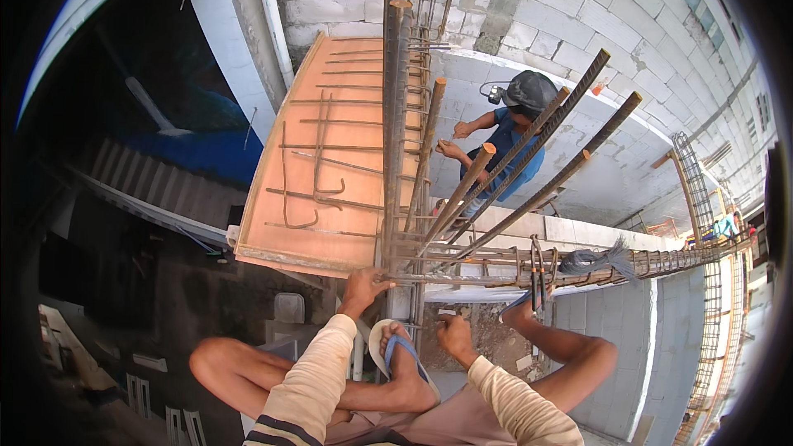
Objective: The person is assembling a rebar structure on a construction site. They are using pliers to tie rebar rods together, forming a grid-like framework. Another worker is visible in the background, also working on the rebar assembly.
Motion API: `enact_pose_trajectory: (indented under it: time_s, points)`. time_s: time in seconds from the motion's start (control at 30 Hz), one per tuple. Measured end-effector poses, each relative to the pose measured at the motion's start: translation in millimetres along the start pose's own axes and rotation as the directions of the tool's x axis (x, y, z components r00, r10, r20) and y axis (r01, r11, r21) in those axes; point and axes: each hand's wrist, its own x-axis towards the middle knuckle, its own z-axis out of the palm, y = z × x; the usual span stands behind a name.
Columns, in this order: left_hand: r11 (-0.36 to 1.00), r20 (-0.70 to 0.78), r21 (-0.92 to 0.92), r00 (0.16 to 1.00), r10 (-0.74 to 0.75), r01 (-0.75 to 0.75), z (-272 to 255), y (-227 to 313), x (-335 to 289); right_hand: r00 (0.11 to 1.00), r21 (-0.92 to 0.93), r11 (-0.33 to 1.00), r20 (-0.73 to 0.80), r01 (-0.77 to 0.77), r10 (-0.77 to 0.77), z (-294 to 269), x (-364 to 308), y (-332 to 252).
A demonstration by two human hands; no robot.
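Reaching forward from the near edge, the left forearm, in a pale sleeve, slants up and to the right; its left hand (pixel 363 291) has the fingers bent and the fingertips at the near side of the steel joint, touching or just beside a thin bar of the reinforcement cage (pixel 661 264); I cannot tell whether they are closed on it. The right forearm slants up and to the left; its right hand (pixel 457 340) is curled in loosely below the cage, apart from it; whether anything lies inside that grip I cannot tell.

Across the scene from the left, corrugated roofing (pixel 157 184) shows lower down; next comes an orange-brown formwork board (pixel 330 248), with thin rods over it and bent, hooked rods (pixel 285 173) lying on them; upright bars (pixel 392 116) rise at its right edge, standing in the way just beyond the left hand. A sandal (pixel 392 348) with a blue strap is on the left foot, between the hands; slanting bars (pixel 529 149) fan up to the right, partly blocking the view of a co-worker (pixel 516 140) in blue with a dark cap; a pincer-like tool (pixel 537 281) hangs at the cage, right of the right hand; a dark wire bundle (pixel 595 260) rests farther right; a block wall (pixel 570 0) closes the far side.
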Motion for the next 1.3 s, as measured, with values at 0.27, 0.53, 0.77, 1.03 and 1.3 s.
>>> enact_pose_trajectory:
  time_s: [0.27, 0.53, 0.77, 1.03, 1.3]
  points:
    - [0.991, 0.047, -0.135, 0.999, 0.023, -0.017, -4, 2, 5, 0.976, 0.201, 0.966, 0.176, -0.163, 0.128, -18, -6, -24]
    - [0.971, 0.082, -0.239, 0.996, 0.043, -0.022, 0, -7, 7, 0.915, 0.261, 0.888, 0.256, -0.377, 0.313, 31, 8, -18]
    - [0.977, 0.085, -0.211, 0.996, 0.025, -0.007, 1, -7, 7, 0.912, 0.577, 0.716, 0.151, -0.394, 0.381, 58, 38, -43]
    - [0.957, 0.023, -0.290, 1.000, -0.008, 0.014, 5, -7, 3, 0.940, 0.511, 0.794, 0.099, -0.330, 0.327, 71, 53, -67]
    - [0.936, 0.053, -0.349, 0.998, -0.018, 0.035, 3, -3, -1, 0.928, 0.409, 0.834, 0.152, -0.372, 0.339, 60, 50, -57]
